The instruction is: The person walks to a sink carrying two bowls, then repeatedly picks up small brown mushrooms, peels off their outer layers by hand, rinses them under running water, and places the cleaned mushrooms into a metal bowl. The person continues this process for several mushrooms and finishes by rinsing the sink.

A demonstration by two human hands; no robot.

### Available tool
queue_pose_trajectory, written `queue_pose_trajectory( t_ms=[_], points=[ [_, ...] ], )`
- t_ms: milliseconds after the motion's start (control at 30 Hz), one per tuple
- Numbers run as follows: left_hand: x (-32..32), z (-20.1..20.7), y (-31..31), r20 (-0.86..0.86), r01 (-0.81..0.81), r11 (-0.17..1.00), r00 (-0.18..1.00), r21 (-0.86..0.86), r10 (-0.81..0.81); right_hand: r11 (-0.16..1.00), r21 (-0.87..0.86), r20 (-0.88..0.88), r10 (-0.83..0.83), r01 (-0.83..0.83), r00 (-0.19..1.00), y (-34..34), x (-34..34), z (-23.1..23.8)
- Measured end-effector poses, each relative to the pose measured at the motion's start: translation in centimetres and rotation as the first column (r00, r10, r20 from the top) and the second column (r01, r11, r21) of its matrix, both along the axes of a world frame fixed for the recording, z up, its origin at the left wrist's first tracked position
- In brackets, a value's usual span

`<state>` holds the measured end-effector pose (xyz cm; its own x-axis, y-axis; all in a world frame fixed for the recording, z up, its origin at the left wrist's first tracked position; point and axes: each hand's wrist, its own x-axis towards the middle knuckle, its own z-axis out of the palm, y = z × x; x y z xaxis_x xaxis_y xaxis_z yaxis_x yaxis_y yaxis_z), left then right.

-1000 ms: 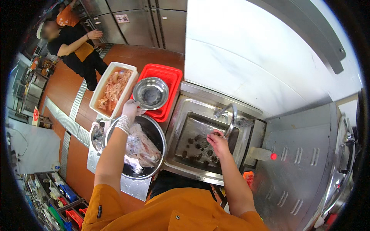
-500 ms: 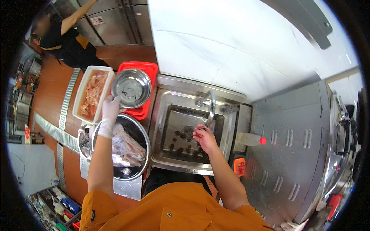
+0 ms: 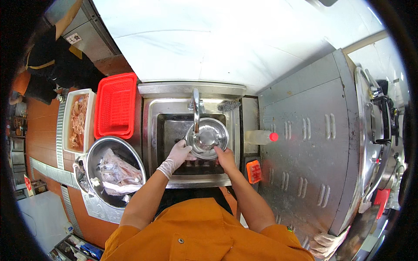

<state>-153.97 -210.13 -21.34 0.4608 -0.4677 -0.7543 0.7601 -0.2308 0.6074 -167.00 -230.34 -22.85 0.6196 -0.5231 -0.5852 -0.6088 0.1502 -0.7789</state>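
Note:
A shiny steel bowl (image 3: 221, 138) sits under the tap (image 3: 196, 111), inside the steel sink (image 3: 163, 180). My left hand (image 3: 179, 155), in a whitish glove, grips the bowl's left near rim. My bare right hand (image 3: 226, 159) pinches the rim on the near right. The tap's spout hangs over the bowl, and its inside looks wet and glossy. Whether water is running cannot be made out for certain. To the left, a large steel basin (image 3: 138, 159) holds a big piece of pale, silvery fish (image 3: 118, 169).
Left of the sink are a red plastic basket (image 3: 114, 104) and a white tub (image 3: 66, 130) of pinkish raw pieces. On the right stand a red-capped bottle (image 3: 260, 137), an orange brush-like block (image 3: 253, 171) and a grey metal cabinet (image 3: 305, 169). A scouring pad (image 3: 228, 105) lies behind. Another person (image 3: 65, 61) stands far left.
My left hand has brought the bowl from above the red basket rightward into the sink, under the tap. My right hand has taken hold of its rim. The view has shifted rightward.

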Motion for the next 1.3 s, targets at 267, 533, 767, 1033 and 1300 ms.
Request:
queue_pose_trajectory(
  t_ms=[267,533,767,1033,1300],
  points=[
    [-0.5,0.5,-0.2,0.132,-0.067,0.989,0.990,0.135,0.049,0.981,0.189,-0.037,-0.040,0.046,0.999,-1.4,2.8,-3.6],
    [0.7,3.5,0.2,0.128,-0.138,0.989,0.983,0.060,0.130,0.884,0.465,-0.090,0.091,-0.039,0.992,-0.2,4.4,-2.5],
    [1.2,7.3,0.5,0.749,-0.258,0.708,0.126,0.658,-0.650,0.998,0.058,-0.046,-0.011,0.013,0.999,0.4,5.2,-2.6],
    [1.4,5.0,1.0,0.656,-0.149,0.934,0.747,0.326,-0.110,0.995,0.077,0.161,0.050,-0.063,0.986,1.7,7.3,-0.7],
    [-0.1,0.4,-0.3,-0.006,-0.200,0.975,0.980,-0.100,0.200,0.998,0.063,0.130,-0.005,-0.003,0.992,-1.0,4.4,2.1]
  ],
)
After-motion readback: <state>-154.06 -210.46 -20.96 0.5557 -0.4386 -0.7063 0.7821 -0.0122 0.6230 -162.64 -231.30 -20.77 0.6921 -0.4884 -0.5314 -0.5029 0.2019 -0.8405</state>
